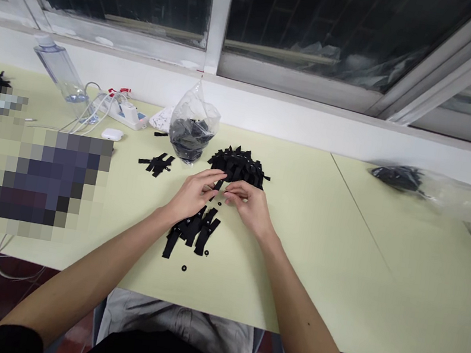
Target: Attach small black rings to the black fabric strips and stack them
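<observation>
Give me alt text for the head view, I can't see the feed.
Both bare hands, left hand and right hand, pinch one short black fabric strip above a pale green table. A heap of black strips lies behind, laid-out strips below, and a clear plastic bag beyond.

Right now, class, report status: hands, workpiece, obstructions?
Left hand and right hand pinch one short black fabric strip. Black strip pile behind, touching nothing.

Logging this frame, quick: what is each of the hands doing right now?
Left hand: closed, pinching one end of a black strap piece.
Right hand: closed, fingertips pinching the same black strap piece from the other side.
</observation>
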The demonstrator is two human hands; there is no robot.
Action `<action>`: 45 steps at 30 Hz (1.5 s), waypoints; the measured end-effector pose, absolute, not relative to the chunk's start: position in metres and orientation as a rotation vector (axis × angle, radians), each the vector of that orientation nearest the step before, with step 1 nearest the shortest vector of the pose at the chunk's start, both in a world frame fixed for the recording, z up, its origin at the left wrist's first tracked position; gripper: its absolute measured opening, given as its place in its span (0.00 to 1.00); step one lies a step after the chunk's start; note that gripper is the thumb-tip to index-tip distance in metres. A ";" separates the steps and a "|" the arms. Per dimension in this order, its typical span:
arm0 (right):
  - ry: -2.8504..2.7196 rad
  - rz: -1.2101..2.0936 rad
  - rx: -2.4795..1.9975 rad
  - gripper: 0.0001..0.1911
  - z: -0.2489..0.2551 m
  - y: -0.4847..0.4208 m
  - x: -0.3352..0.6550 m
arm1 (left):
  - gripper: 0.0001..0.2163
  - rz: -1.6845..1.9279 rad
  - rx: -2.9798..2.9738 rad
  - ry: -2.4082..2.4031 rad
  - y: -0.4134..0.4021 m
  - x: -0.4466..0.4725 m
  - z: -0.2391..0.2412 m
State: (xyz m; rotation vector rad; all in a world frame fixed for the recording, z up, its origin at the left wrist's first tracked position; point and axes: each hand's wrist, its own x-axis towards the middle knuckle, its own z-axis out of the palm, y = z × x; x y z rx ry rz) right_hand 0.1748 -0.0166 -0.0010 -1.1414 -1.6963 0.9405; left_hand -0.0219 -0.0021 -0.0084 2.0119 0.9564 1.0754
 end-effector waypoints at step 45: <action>-1.231 1.186 -1.040 0.13 -0.003 -0.013 0.166 | 0.19 1.123 1.930 0.808 -0.013 -0.010 -0.004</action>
